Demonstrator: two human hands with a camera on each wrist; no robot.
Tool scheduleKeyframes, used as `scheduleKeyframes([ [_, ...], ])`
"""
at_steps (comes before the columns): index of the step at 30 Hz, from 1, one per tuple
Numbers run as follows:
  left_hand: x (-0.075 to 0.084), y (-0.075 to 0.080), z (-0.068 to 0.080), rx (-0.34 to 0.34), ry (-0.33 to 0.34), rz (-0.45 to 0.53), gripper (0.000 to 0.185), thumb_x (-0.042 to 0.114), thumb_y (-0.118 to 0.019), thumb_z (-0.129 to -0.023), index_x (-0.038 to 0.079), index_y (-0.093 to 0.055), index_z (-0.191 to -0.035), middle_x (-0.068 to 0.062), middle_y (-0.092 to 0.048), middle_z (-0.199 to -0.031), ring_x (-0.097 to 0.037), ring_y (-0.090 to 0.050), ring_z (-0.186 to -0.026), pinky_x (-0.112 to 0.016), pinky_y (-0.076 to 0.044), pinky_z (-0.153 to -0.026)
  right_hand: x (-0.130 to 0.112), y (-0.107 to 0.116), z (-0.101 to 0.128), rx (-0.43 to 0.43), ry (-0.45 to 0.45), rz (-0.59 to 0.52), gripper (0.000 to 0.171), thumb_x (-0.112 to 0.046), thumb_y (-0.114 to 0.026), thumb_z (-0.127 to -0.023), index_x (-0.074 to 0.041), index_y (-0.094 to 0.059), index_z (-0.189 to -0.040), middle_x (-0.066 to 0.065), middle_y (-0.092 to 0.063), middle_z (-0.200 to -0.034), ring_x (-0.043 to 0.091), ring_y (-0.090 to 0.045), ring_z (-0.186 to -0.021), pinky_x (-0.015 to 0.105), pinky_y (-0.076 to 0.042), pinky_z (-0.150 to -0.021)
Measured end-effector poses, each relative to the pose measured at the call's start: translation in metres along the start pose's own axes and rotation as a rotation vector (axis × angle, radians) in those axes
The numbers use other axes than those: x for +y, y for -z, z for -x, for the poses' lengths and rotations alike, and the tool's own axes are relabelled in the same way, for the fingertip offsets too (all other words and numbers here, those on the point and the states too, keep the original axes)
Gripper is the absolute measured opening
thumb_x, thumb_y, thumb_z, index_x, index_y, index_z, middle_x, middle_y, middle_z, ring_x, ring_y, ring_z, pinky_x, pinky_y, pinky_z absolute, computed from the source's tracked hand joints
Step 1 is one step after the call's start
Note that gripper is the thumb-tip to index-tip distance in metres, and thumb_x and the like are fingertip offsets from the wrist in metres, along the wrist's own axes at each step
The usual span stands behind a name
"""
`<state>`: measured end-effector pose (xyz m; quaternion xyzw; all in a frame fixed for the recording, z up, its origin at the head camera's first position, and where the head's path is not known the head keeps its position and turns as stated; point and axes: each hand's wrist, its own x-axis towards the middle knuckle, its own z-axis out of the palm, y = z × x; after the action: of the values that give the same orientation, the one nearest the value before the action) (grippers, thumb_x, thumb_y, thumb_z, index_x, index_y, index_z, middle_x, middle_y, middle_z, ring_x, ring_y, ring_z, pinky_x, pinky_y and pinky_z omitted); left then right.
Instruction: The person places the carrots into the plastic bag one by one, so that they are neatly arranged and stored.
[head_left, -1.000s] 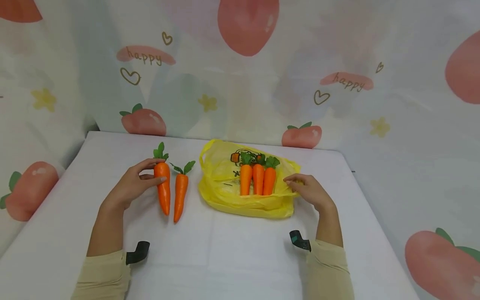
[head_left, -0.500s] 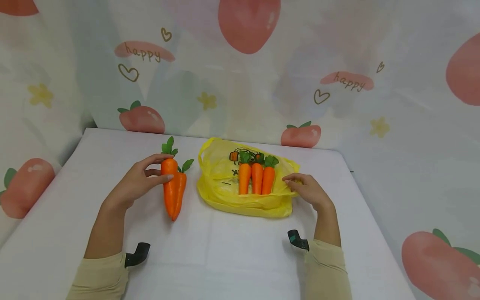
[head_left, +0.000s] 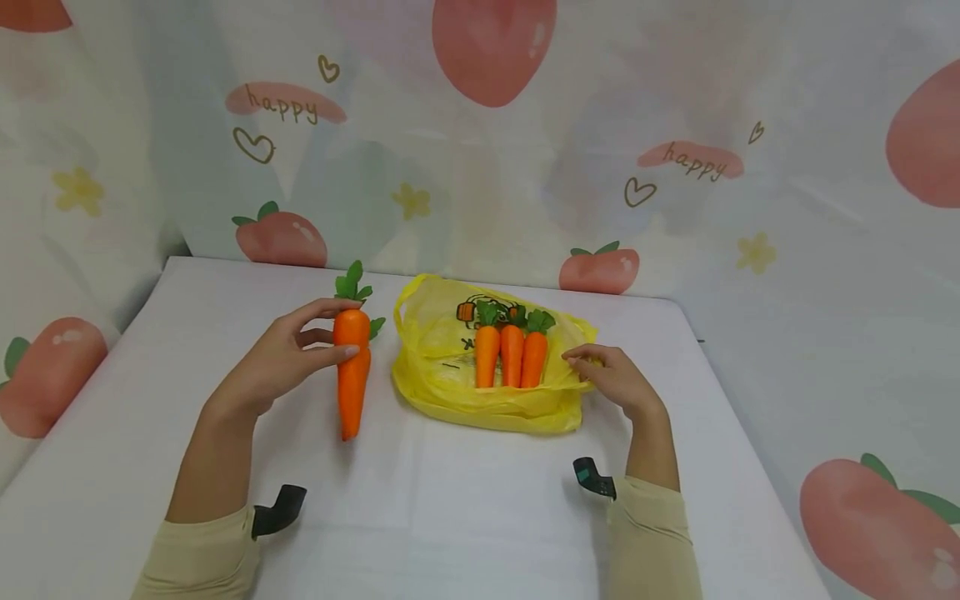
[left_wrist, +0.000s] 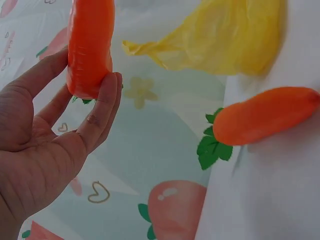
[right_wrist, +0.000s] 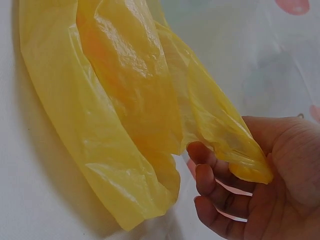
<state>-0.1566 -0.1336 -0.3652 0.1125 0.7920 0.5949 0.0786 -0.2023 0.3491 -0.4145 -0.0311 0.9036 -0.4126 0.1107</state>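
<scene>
My left hand (head_left: pixel 273 362) holds a carrot (head_left: pixel 350 329) near its leafy top, between thumb and fingers. The carrot is raised off the table, its tip pointing down. Behind it lies a second carrot (left_wrist: pixel 265 115), mostly hidden in the head view but plain on the table in the left wrist view. A yellow plastic bag (head_left: pixel 423 379) rests to the right, its mouth spread. Three carrots (head_left: pixel 512 354) lie in it, tops showing, lower ends covered by the bag's front. My right hand (head_left: pixel 622 383) grips the bag's right edge; in the right wrist view, yellow film runs between thumb and fingers.
A white cloth covers the table (head_left: pixel 420 517). Behind it stands a backdrop (head_left: pixel 480 183) printed with fruit, hearts and flowers. Dark devices, such as the left one (head_left: pixel 280 510), stick out from both sleeves.
My left hand has carried its carrot to the right and slightly up, so it now overlaps the second carrot. My right hand stays at the bag's edge.
</scene>
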Motion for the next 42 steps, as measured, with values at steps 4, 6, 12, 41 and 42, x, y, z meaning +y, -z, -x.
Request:
scheduleKeyframes([
  [4,0.009,-0.005,0.000,-0.009,-0.026,0.003,0.056,0.026,-0.079,-0.095,0.020,-0.056,-0.146,-0.003,-0.057,-0.139,-0.030,-0.055,-0.120,-0.043,-0.051,-0.096,-0.001,0.000,0.001,0.003,-0.002,-0.005,0.033,-0.024,-0.054,-0.109,-0.003,-0.067,-0.131,0.016,-0.063,-0.126,0.031,-0.056,-0.108,0.046,-0.047,-0.099],
  [6,0.013,-0.007,0.000,-0.018,-0.031,0.012,0.056,0.025,-0.079,-0.095,0.020,-0.056,-0.146,-0.004,-0.059,-0.138,-0.030,-0.056,-0.119,-0.042,-0.052,-0.095,-0.001,0.000,0.001,0.002,0.002,-0.004,0.034,-0.024,-0.053,-0.109,-0.002,-0.066,-0.132,0.016,-0.063,-0.127,0.032,-0.056,-0.108,0.046,-0.048,-0.099],
  [12,0.020,-0.017,-0.004,-0.054,-0.046,0.048,0.056,0.023,-0.081,-0.094,0.020,-0.057,-0.145,-0.006,-0.061,-0.134,-0.031,-0.060,-0.115,-0.046,-0.053,-0.094,-0.003,0.000,0.002,0.003,0.000,-0.009,0.035,-0.026,-0.054,-0.109,-0.002,-0.066,-0.132,0.016,-0.063,-0.127,0.032,-0.057,-0.108,0.046,-0.048,-0.098],
  [41,0.029,-0.083,-0.038,-0.190,-0.059,0.057,0.053,0.022,-0.081,-0.093,0.029,-0.062,-0.142,0.001,-0.055,-0.141,-0.032,-0.056,-0.122,-0.047,-0.054,-0.091,-0.002,0.001,0.002,0.018,-0.012,0.005,0.033,-0.025,-0.056,-0.109,-0.005,-0.068,-0.131,0.015,-0.063,-0.122,0.032,-0.057,-0.105,0.047,-0.046,-0.098],
  [42,0.029,-0.085,-0.040,-0.190,-0.053,0.059,0.053,0.022,-0.081,-0.092,0.029,-0.062,-0.141,0.001,-0.056,-0.141,-0.032,-0.057,-0.121,-0.047,-0.054,-0.091,-0.001,0.002,0.002,0.019,-0.013,0.006,0.033,-0.025,-0.055,-0.109,-0.005,-0.068,-0.131,0.015,-0.063,-0.122,0.032,-0.057,-0.105,0.047,-0.046,-0.098],
])
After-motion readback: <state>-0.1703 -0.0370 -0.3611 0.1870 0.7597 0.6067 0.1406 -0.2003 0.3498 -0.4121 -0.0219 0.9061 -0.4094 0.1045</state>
